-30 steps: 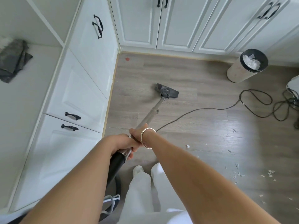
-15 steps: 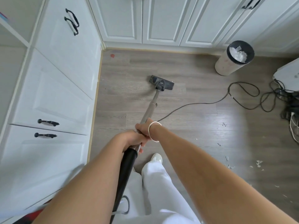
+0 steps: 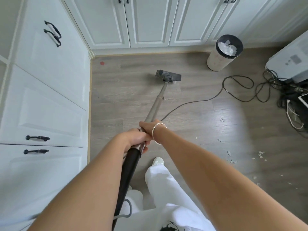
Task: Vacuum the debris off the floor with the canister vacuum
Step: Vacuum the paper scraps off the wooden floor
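The floor head [image 3: 168, 75] of the vacuum sits flat on the grey wood floor [image 3: 191, 124], out ahead of the person and a little short of the far row of white cabinets [image 3: 150, 22]. Its metal wand [image 3: 155, 107] slopes back to both hands. The right hand [image 3: 149, 125], wearing a bangle [image 3: 159, 133], is clenched around the wand higher up; the left hand [image 3: 135, 139] is clenched just behind it, where the metal meets the black hose cuff [image 3: 131, 164]. The canister itself is out of view.

The patch under the floor head looks clean already. The debris [image 3: 243, 157], small pale scraps, lies well to the right, scattered near the person's right side, so most of the work appears to remain there.

The power cord [image 3: 196, 102] runs across the floor from beside the wand toward a tangle of cables [image 3: 286, 94] at the right. A sweep to the right would likely cross it, and the head could ride over or snag the cord. The waste bin [image 3: 224, 52], full of white paper, stands near the head on the right; a wide swing could knock it and spill more. The hose trails beside the person's white trousers [image 3: 168, 189], so a backward step might catch it. Light scraps may also scatter if the head arrives fast.
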### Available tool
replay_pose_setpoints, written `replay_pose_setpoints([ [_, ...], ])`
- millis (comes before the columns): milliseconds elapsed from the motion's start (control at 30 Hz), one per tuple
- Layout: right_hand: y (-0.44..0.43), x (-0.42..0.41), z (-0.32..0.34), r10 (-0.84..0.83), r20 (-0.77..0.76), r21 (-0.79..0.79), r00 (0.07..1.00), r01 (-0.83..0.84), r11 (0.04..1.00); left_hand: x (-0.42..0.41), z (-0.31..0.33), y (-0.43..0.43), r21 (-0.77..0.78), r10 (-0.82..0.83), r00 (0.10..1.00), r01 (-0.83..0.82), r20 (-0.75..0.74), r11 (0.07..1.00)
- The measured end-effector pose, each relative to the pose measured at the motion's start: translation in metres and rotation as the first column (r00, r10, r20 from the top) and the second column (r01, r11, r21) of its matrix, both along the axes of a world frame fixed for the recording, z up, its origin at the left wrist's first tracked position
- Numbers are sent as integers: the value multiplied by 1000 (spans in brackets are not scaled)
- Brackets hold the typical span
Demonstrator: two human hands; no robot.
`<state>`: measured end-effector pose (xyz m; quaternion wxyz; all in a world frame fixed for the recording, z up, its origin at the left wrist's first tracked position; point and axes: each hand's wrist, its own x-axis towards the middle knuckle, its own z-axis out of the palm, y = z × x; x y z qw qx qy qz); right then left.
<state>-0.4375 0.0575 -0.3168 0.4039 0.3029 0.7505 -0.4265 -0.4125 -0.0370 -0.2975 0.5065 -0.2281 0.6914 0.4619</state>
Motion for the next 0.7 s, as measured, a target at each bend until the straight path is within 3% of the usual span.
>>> replay_pose_setpoints([
  [233, -2, 36, 20, -93, -52, 22, 994, 95, 995, 23, 7, -10, 32, -159, 984, 162, -78, 986],
  [533, -36, 130, 11, -452, -44, -104, 891, 446, 889, 92, 17, -48, -30, -378, 921, 377, -92, 926],
  [700, -52, 150, 7, -493, -30, -140, 869, 485, 863, 110, 10, -62, -31, -388, 917, 387, -97, 922],
])
